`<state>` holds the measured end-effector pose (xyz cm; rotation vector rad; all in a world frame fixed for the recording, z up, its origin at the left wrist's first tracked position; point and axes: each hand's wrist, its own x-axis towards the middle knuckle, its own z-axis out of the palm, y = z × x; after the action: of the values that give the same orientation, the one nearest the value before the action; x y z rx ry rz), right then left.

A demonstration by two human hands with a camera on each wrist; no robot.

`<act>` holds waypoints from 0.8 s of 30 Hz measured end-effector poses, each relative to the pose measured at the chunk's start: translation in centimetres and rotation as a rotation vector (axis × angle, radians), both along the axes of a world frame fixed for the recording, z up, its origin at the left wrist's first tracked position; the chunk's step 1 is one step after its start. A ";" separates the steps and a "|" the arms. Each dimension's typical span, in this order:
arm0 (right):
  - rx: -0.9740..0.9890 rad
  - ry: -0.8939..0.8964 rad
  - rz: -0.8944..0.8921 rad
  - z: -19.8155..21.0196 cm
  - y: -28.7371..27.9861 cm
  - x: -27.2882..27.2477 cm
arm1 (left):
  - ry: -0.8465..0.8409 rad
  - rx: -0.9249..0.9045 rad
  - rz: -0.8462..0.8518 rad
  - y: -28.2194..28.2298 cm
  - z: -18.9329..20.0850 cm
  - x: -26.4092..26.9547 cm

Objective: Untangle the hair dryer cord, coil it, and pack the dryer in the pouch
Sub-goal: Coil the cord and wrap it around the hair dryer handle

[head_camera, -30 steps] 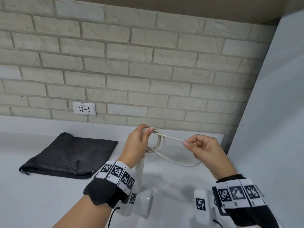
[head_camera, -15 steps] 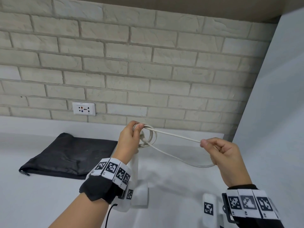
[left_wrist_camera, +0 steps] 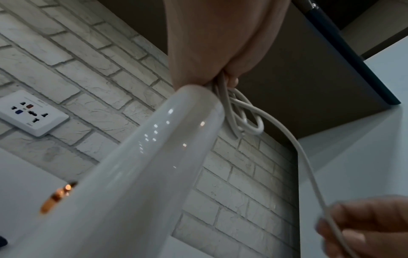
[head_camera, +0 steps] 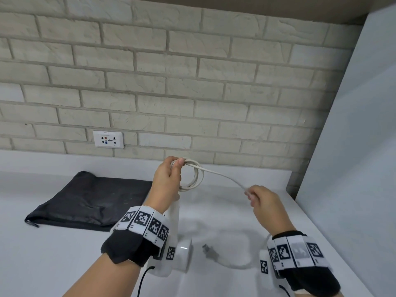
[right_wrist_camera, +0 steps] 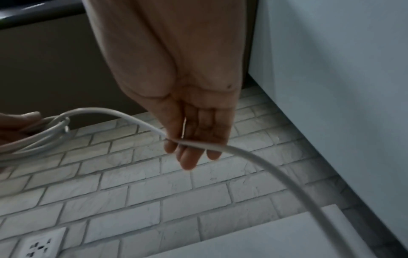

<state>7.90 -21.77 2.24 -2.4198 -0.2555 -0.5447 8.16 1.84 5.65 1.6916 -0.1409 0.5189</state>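
Note:
My left hand (head_camera: 179,163) is raised over the counter and grips a small coil (head_camera: 196,176) of the white cord, with the end of the white dryer handle (left_wrist_camera: 154,157) against the palm. The dryer body (head_camera: 182,254) sits low beneath that wrist. One strand of cord (head_camera: 222,174) runs down right to my right hand (head_camera: 249,192), which pinches it. The slack drops behind the right wrist and curves to the plug (head_camera: 209,250) on the counter. In the right wrist view the cord (right_wrist_camera: 253,157) crosses the fingers (right_wrist_camera: 189,157). The black pouch (head_camera: 92,198) lies flat at left.
A white counter (head_camera: 53,254) stretches below a brick wall with a wall socket (head_camera: 108,139). A pale tall panel (head_camera: 353,168) closes off the right side, close to the right hand. Dark wrist cables hang near both forearms.
The right hand went out to the right, then came back left along the cord. The loop that hung between the hands is gone; a single strand now spans them. The plug has come into view.

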 end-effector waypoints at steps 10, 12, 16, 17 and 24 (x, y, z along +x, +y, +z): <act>0.552 -0.006 0.383 1.1 6.2 0.1 | 0.043 -0.141 -0.079 0.6 -0.2 -0.5; 0.480 -0.006 0.328 0.1 6.7 1.0 | 0.053 -0.174 -0.122 0.5 -0.4 -0.6; 0.464 0.027 0.264 -0.9 9.2 1.6 | 0.045 -0.207 -0.147 0.0 -0.5 -0.6; 0.522 0.051 0.269 -1.0 9.9 1.5 | 0.043 -0.201 -0.145 -0.1 -0.5 -0.6; 1.065 0.330 0.532 0.5 12.5 -0.3 | -0.010 -0.192 -0.011 -0.6 -0.6 -0.7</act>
<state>7.63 -9.23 2.78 -1.2909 -0.3367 0.0098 7.41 1.24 5.02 1.5001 -0.1044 0.5162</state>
